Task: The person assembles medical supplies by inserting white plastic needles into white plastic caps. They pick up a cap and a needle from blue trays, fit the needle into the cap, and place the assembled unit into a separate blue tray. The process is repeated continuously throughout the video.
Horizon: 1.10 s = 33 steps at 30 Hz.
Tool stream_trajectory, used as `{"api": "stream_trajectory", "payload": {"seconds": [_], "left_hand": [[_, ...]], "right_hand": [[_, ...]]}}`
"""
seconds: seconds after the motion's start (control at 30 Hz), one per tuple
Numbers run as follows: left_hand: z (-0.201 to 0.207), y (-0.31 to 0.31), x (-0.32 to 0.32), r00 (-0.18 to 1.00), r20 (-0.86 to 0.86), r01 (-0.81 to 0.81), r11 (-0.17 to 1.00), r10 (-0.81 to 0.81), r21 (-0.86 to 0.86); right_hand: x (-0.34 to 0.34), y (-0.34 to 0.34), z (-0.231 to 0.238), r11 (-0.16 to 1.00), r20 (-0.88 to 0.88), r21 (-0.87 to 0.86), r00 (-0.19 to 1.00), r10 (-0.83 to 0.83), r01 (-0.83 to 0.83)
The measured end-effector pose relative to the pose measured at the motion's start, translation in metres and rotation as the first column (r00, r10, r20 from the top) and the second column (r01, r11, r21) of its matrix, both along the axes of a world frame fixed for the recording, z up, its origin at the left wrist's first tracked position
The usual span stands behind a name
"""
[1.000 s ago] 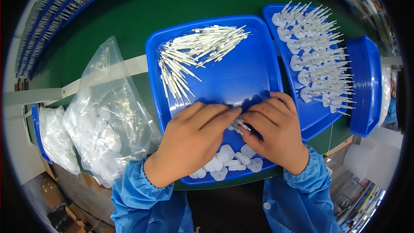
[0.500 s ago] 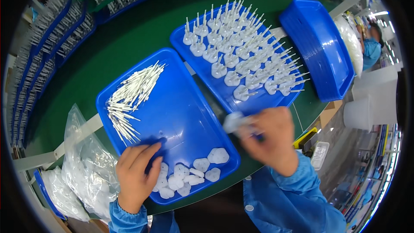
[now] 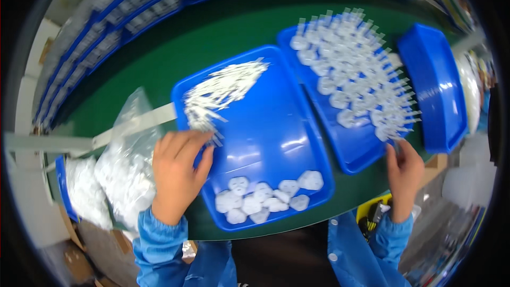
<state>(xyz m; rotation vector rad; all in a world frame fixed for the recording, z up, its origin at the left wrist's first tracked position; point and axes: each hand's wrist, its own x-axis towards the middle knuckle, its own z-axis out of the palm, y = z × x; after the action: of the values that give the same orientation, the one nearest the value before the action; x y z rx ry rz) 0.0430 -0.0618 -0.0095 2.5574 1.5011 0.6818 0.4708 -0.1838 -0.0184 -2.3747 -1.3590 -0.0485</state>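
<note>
My left hand (image 3: 179, 172) is over the left edge of a blue tray (image 3: 260, 143), fingers stretched out and thumb apart. Its fingertips reach the near end of a heap of thin white sticks (image 3: 226, 87). White flat angular plastic pieces (image 3: 252, 204) lie along the tray's near side. My right hand (image 3: 406, 172) is at the near right edge of a second blue tray (image 3: 348, 154). Thumb and fingers are parted beside the nearest of the white pieces with upright sticks (image 3: 345, 82), which stand in rows there. Blur hides whether the fingertips touch it.
Stacked empty blue trays (image 3: 435, 90) stand at the far right. Clear plastic bags of white parts (image 3: 125, 175) lie at the left. Racks of filled blue trays (image 3: 127, 16) line the back of the green table (image 3: 228, 21). A yellow bin (image 3: 366, 210) sits below the right edge.
My right hand has moved right to the second tray's edge; the white piece it carried no longer shows in its fingers. My left hand has moved up to the sticks. The view has shifted.
</note>
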Motion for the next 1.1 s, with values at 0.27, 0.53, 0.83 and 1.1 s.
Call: {"api": "stream_trajectory", "payload": {"seconds": [0.27,0.53,0.83,1.1], "left_hand": [[-0.02,0.024,-0.004,0.996,-0.089,-0.012,1.0,0.013,0.005],[0.003,-0.021,-0.024,0.982,0.156,0.13,0.977,-0.103,-0.17],[-0.018,-0.047,-0.002,0.951,0.253,0.25,0.921,-0.177,-0.297],[-0.012,-0.01,-0.006,0.608,0.767,0.242,0.873,0.204,-0.423]], "right_hand": [[-0.138,0.073,0.035,0.549,0.09,0.117,0.56,0.824,-0.827],[-0.239,0.181,-0.024,0.23,0.38,0.057,0.234,0.895,-0.971],[-0.22,0.189,-0.024,0.311,0.407,-0.034,0.271,0.872,-0.95],[-0.198,0.156,0.017,0.424,-0.179,0.391,0.384,0.906,-0.817]]}}
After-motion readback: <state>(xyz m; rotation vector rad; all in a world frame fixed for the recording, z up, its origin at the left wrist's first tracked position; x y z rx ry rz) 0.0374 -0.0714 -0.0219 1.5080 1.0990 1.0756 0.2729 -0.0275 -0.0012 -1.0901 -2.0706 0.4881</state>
